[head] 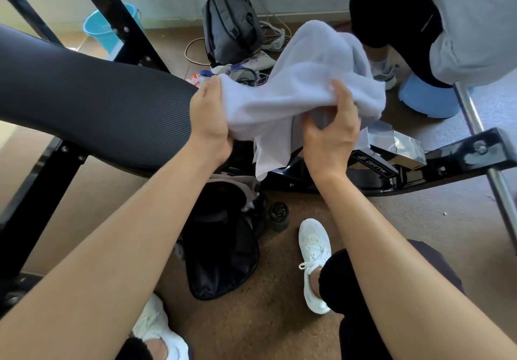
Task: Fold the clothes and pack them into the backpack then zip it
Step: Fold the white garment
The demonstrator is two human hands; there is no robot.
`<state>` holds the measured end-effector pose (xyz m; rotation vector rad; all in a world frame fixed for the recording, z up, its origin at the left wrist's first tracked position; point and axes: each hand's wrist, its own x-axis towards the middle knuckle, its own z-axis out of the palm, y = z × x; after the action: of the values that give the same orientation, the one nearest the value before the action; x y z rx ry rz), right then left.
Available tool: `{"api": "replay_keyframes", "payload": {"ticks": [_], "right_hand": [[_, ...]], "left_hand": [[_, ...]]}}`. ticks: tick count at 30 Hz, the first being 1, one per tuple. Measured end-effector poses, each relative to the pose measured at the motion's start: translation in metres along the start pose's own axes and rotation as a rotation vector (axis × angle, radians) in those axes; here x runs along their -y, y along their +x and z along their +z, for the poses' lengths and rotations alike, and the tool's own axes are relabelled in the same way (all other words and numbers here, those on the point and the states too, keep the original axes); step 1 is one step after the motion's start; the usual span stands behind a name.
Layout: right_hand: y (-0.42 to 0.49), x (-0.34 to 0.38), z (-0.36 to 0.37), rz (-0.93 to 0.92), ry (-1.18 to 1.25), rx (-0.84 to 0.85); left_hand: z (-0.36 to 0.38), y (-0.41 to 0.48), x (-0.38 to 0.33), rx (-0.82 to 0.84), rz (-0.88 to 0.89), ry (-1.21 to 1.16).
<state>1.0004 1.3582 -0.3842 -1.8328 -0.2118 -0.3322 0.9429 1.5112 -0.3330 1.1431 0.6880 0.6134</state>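
Holding a pale garment [302, 85] over the open black backpack [223, 261], a person is clamping its edge in the left hand [209, 124] while the right hand [330, 135], fingers curled, is pinching a fold, seemingly to fold it for packing.

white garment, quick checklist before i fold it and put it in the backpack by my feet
1. Left hand grips the white garment: ok.
2. Right hand grips it from below: ok.
3. Garment folded: not ok, it is bunched, with a loose end hanging down.
4. Surface to fold on: ok, the black bench pad is right beside the left hand.
5. Black backpack unzipped: ok, it appears open, with cloth at its mouth.
6. Room left inside it: cannot tell.
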Motion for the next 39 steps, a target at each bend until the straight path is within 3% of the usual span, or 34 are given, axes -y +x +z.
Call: {"api": "replay_keyframes", "payload": {"ticks": [3,5,8,10,13,16,18,21,25,31,34,36,39], "right_hand": [[-0.001,0.0,0.002,-0.098,-0.085,-0.04],[-0.01,0.005,0.004,-0.197,-0.071,0.006],[-0.028,0.016,0.008,-0.306,-0.001,0.215],[-0.038,0.021,0.009,-0.319,0.058,0.357],[-0.049,0.03,0.007,-0.322,0.105,0.542],[-0.061,0.042,0.004,-0.212,0.177,0.819],[-0.068,0.048,0.007,-0.117,0.221,1.026],[-0.079,0.05,0.017,-0.055,0.11,1.286],[-0.097,0.054,0.03,-0.15,0.053,1.34],[-0.141,0.057,0.06,-0.105,0.078,1.668],[-0.147,0.051,0.076,-0.075,-0.007,1.661],[-0.145,0.044,0.086,-0.155,-0.129,1.65],[-0.14,0.045,0.091,-0.191,-0.081,1.633]], "left_hand": [[-0.034,-0.02,-0.001,0.081,-0.078,0.096],[-0.06,-0.033,-0.001,0.21,-0.038,0.309],[-0.092,-0.056,0.002,0.389,0.073,0.734],[-0.111,-0.068,0.004,0.384,0.108,0.871],[-0.14,-0.087,0.0,0.273,0.161,0.838],[-0.164,-0.112,-0.013,0.154,0.289,0.775],[-0.175,-0.128,-0.019,0.147,0.33,0.655],[-0.19,-0.142,-0.016,0.197,0.256,0.485],[-0.209,-0.143,0.007,0.263,0.16,0.512],[-0.223,-0.124,0.028,0.502,0.132,0.744],[-0.233,-0.11,0.037,0.409,0.101,0.858],[-0.243,-0.102,0.044,0.357,0.049,0.911],[-0.254,-0.096,0.048,0.384,-0.04,0.975]]}}
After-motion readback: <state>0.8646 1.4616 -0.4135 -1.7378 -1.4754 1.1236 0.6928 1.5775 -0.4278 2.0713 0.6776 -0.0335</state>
